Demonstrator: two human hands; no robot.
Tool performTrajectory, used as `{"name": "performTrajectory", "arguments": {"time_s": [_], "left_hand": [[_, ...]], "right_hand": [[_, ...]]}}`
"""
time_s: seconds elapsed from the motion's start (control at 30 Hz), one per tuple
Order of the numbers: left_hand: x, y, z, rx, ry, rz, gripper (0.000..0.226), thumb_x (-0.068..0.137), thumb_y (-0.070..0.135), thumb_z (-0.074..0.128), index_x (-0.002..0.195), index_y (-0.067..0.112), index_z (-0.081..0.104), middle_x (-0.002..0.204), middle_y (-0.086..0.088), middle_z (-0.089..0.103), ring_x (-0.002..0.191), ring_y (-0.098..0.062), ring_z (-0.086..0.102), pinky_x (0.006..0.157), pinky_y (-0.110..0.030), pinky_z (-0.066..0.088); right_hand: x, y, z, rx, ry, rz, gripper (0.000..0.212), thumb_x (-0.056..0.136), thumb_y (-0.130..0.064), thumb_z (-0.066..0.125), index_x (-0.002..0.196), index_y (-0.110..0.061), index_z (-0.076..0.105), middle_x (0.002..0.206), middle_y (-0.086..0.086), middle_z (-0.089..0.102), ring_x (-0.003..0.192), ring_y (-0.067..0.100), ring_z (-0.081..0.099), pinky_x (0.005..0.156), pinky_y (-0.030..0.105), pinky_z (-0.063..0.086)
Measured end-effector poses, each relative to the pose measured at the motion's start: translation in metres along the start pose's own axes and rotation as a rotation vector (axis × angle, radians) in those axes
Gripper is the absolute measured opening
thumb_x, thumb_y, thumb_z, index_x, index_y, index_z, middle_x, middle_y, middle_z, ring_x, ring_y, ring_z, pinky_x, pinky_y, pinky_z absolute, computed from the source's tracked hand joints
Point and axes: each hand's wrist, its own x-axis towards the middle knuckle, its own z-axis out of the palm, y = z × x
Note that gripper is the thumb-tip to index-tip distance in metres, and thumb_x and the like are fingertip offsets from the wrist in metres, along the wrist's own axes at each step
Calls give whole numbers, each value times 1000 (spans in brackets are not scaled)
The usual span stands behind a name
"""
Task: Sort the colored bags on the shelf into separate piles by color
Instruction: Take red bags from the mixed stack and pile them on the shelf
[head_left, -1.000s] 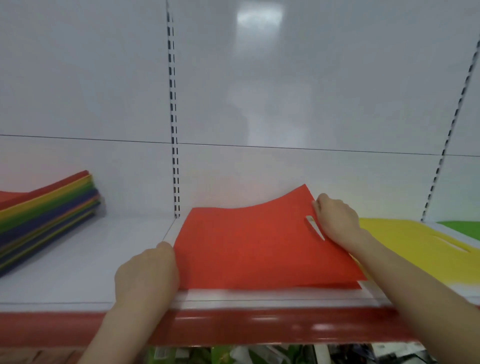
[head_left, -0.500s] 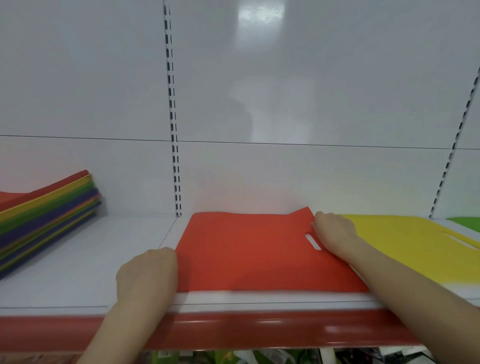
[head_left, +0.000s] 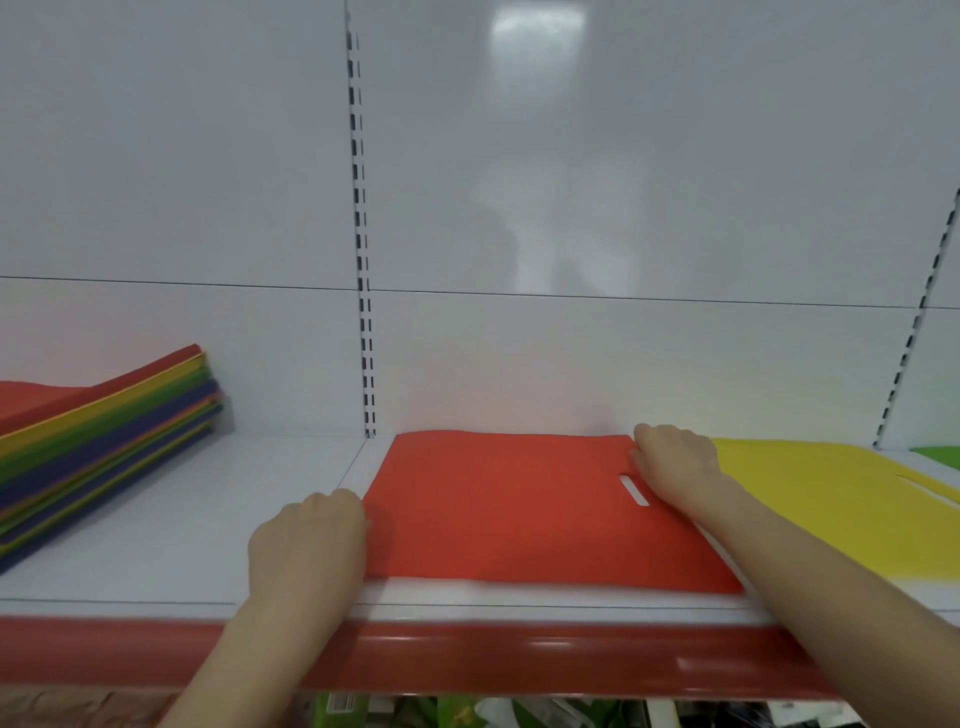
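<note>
A red bag (head_left: 509, 514) lies flat on the white shelf (head_left: 156, 545), its handle slot toward the right. My left hand (head_left: 306, 545) holds the bag's left edge with curled fingers. My right hand (head_left: 675, 467) grips the far right corner, beside the slot. Right of it lies a yellow bag (head_left: 831, 504), and a green bag (head_left: 940, 457) shows at the frame's right edge. At the far left sits a mixed stack of bags (head_left: 98, 441) in red, yellow, green and blue.
The shelf has a white back panel with slotted uprights (head_left: 363, 312) and a red front rail (head_left: 467, 660). Bare shelf lies between the mixed stack and the red bag. Goods on a lower level show below the rail.
The red bag's far right corner, lifted and curved a second ago, has come down with my right hand, so the bag now lies flat. My left hand has barely moved.
</note>
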Motion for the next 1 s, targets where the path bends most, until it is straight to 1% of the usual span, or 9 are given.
{"name": "performTrajectory", "arguments": {"time_s": [0.07,0.13,0.23,0.37,0.47,0.6,0.73,0.87,1.0], "left_hand": [[3,-7,0,-74,194,84,22,76,28,71,72,10,59,66,-6,60,58,-28,62,44,-30,40],[2,-14,2,-138,347,167,27,73,33,65,58,12,59,50,-3,53,42,-26,54,33,-29,38],[-7,-19,-4,-246,455,260,26,81,32,56,65,12,63,53,1,55,47,-23,55,36,-31,41],[-25,-42,-17,-297,482,264,39,82,36,38,63,13,63,52,3,54,46,-19,53,37,-30,40],[-40,-72,-23,-271,507,241,40,83,36,37,63,14,63,52,4,54,46,-17,54,36,-29,42],[-56,-132,-25,-256,511,211,39,84,36,38,62,13,62,54,1,55,48,-21,56,37,-31,45],[-67,-208,-25,-216,508,209,39,85,36,37,63,13,60,56,0,56,51,-24,56,41,-34,46],[-75,-281,-30,-166,534,251,39,84,35,38,61,13,60,54,2,55,50,-22,55,39,-29,43],[-77,-340,-30,-157,539,286,38,84,35,37,59,14,57,53,3,52,47,-21,52,39,-26,35]], "right_hand": [[1,-3,-13,142,84,36,28,98,-26,35,104,-7,55,111,12,61,102,31,58,73,32,39],[-3,-12,-32,307,158,30,26,97,-26,39,94,-8,57,103,15,63,96,33,57,69,32,35],[-16,-41,-62,504,242,-48,25,96,-27,42,90,-9,59,95,13,64,92,33,57,67,32,35],[-38,-99,-90,657,282,-199,24,96,-31,43,81,-15,53,87,7,62,89,32,56,69,33,37],[-54,-150,-106,733,279,-305,25,96,-32,44,76,-17,46,78,0,52,86,30,55,67,33,36],[-73,-226,-125,800,263,-408,28,95,-33,45,71,-20,43,77,-1,52,85,30,54,71,34,39],[-94,-303,-145,847,274,-442,28,95,-34,43,74,-16,47,76,0,55,81,28,53,70,33,41],[-113,-366,-164,895,269,-419,30,96,-34,43,71,-15,47,70,-2,51,77,26,51,66,32,38],[-125,-408,-183,913,280,-392,29,96,-32,43,75,-13,51,74,1,55,78,25,52,68,33,41]]}}
